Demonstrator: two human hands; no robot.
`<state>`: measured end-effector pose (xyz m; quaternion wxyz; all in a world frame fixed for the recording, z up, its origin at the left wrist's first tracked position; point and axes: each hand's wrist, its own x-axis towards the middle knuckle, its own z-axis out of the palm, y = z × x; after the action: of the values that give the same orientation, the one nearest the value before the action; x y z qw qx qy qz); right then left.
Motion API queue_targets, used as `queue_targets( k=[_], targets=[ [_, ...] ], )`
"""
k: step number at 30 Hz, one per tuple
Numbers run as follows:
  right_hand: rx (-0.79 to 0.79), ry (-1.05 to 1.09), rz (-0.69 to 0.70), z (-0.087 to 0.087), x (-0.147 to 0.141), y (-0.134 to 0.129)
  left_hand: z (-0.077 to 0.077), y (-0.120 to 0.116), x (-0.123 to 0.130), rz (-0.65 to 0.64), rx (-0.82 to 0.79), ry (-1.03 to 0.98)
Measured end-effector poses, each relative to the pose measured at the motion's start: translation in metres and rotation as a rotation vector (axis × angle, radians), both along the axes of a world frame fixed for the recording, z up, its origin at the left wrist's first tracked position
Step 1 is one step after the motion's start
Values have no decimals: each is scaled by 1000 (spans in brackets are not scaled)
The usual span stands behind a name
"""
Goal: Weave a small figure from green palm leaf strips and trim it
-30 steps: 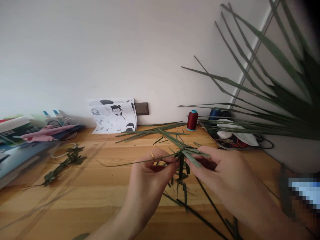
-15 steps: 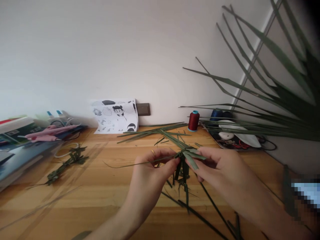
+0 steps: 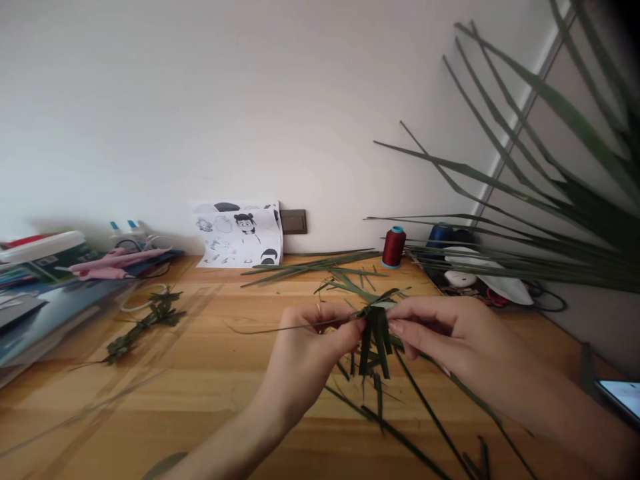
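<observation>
Two bare hands (image 3: 450, 333) have one green bundle of folded leaf strips (image 3: 376, 333) between their fingers (image 3: 410, 331), one dark-red thread spool (image 3: 394, 248) and one brown rectangular switch plate (image 3: 295, 221) beyond those fingers, two blue-capped bottles (image 3: 133, 226) and one knotted green leaf piece (image 3: 150, 320) leftward, and one black-edged phone (image 3: 621, 397) rightward.

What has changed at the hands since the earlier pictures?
The leaf strips that slanted across the right hand's fingers now hang down between the hands. The left hand stays pinched at the knotted leaf piece. The thread spool and printed sheet stayed put.
</observation>
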<state>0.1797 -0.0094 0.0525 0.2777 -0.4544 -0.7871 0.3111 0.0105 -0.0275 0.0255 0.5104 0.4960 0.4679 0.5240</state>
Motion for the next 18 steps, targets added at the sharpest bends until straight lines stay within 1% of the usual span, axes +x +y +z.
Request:
queue_targets(
  k=[3,7,14,18],
  targets=[
    [-24,38,16,-1,2,3,1,1,-1,-66,-34,-62],
    [-27,55,37,-1,4,7,0,2,-2,-107,-56,-147],
    [-36,82,118,0,4,13,-4,2,-4,-171,-63,-181],
    [-42,96,107,-1,5,14,-5,2,-4,-184,-63,-205]
  ],
)
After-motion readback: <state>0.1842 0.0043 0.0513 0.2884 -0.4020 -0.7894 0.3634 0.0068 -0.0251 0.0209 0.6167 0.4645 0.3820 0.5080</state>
